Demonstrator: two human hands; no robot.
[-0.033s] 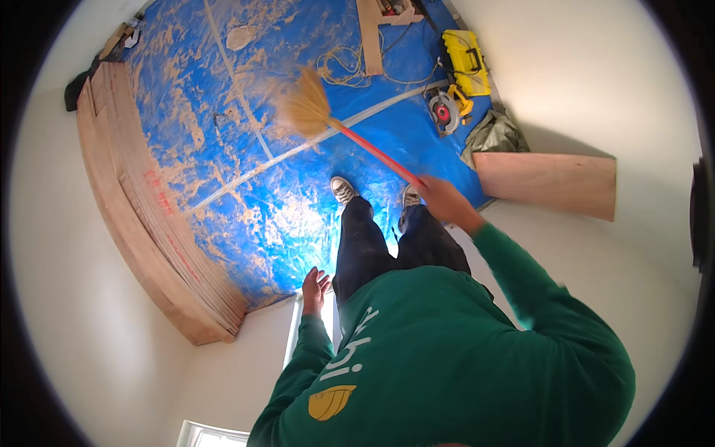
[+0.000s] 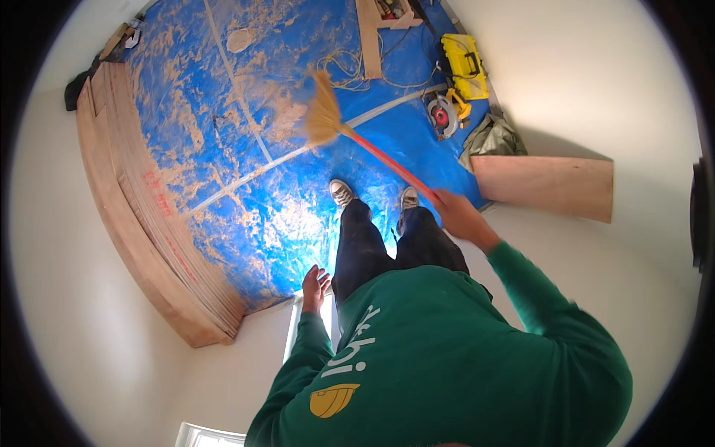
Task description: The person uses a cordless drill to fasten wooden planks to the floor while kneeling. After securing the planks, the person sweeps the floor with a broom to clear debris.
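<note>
One straw broom, red handle gripped in the right hand, bristles over debris-strewn blue tarp, left hand beside the left leg (fingers loosely spread), circular saw farther right.

room over blue sheet left of broom; board stack blocks left, circular saw right.

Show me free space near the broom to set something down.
Free: the blue sheet between the red broom handle and the circular saw. Also open, though dusty: between the left shoe and the stacked boards. Crowded: far right, where saw, yellow case and olive cloth sit near the wall.
</note>
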